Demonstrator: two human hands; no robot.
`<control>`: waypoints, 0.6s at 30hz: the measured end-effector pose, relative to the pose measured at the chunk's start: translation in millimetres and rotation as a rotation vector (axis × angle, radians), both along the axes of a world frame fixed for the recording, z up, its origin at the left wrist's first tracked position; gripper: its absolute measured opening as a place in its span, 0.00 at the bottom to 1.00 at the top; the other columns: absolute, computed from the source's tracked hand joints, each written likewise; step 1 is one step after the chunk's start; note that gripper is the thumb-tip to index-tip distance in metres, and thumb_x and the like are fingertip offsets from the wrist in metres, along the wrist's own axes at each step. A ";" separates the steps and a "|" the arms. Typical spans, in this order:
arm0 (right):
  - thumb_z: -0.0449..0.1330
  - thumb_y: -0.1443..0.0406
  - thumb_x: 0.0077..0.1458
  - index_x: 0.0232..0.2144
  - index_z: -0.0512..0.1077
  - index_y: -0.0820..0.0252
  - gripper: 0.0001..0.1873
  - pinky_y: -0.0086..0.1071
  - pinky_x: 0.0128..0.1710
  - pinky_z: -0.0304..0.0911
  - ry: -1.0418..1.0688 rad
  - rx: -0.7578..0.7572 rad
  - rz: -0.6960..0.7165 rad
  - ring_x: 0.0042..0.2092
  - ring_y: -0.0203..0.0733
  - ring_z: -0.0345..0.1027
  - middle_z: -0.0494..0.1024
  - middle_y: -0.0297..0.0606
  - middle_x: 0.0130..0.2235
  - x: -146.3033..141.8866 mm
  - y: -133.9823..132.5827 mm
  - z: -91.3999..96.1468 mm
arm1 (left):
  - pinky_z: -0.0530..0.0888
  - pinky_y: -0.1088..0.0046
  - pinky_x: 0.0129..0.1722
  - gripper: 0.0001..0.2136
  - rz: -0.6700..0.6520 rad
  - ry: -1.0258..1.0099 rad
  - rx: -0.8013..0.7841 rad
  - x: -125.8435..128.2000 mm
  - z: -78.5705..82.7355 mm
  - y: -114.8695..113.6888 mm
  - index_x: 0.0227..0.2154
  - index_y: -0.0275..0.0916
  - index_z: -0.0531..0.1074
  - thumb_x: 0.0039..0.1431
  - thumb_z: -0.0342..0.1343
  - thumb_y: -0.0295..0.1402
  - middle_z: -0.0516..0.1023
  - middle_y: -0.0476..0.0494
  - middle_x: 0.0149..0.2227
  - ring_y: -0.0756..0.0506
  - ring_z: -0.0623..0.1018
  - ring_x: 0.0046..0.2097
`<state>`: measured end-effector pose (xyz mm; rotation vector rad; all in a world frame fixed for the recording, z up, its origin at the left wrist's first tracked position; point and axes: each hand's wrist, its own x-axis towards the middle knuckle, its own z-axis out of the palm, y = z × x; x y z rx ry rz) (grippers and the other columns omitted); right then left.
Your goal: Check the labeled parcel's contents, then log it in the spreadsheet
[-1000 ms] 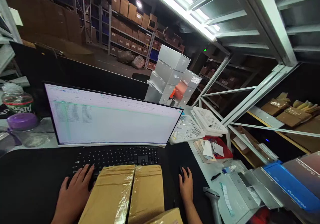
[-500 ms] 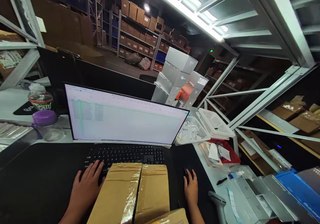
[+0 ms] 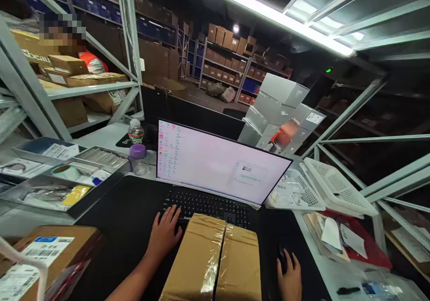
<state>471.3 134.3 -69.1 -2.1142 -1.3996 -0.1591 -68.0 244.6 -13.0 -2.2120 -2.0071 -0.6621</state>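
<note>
My left hand [image 3: 164,233] lies flat with fingers spread on the left end of a black keyboard [image 3: 208,205]. My right hand [image 3: 289,277] is cupped over a black mouse [image 3: 282,258] on the black desk mat [image 3: 124,220]. Between my hands sit two taped brown cardboard boxes [image 3: 215,260], side by side and covering the keyboard's near edge. Behind the keyboard a wide monitor [image 3: 218,162] shows a pale window with icons down its left side.
A labelled brown parcel [image 3: 43,251] lies at the near left, with grey trays [image 3: 60,180] of tape and papers behind it. A purple-lidded jar [image 3: 138,158] and a bottle [image 3: 135,131] stand left of the monitor. White baskets [image 3: 322,189] and a red tray [image 3: 366,247] are at the right. Shelving surrounds the desk.
The view has swung left, bringing the left shelving, trays and parcel into sight. The screen changed from a spreadsheet to a pale window with icons. Both hands stay on keyboard and mouse.
</note>
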 end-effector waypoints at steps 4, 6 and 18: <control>0.48 0.46 0.62 0.59 0.72 0.64 0.36 0.54 0.54 0.70 -0.047 -0.012 -0.021 0.58 0.64 0.69 0.68 0.59 0.61 -8.8 -2.3 11.6 | 0.63 0.39 0.65 0.27 -0.006 -0.015 0.008 0.6 -0.4 -0.1 0.61 0.36 0.73 0.60 0.45 0.30 0.71 0.29 0.66 0.30 0.72 0.65; 0.49 0.49 0.60 0.59 0.72 0.65 0.34 0.53 0.54 0.69 -0.074 -0.009 -0.029 0.57 0.62 0.70 0.70 0.58 0.60 -13.9 -3.1 20.2 | 0.63 0.38 0.65 0.27 -0.010 -0.011 0.015 0.1 -1.1 0.7 0.61 0.35 0.73 0.60 0.44 0.30 0.71 0.29 0.66 0.30 0.72 0.65; 0.56 0.49 0.59 0.62 0.68 0.64 0.36 0.45 0.50 0.71 -0.068 0.019 -0.029 0.50 0.55 0.74 0.75 0.55 0.56 -13.9 -5.7 30.9 | 0.61 0.39 0.67 0.26 -0.020 -0.008 0.021 -0.8 -6.0 3.7 0.61 0.37 0.73 0.62 0.42 0.32 0.71 0.29 0.67 0.32 0.71 0.66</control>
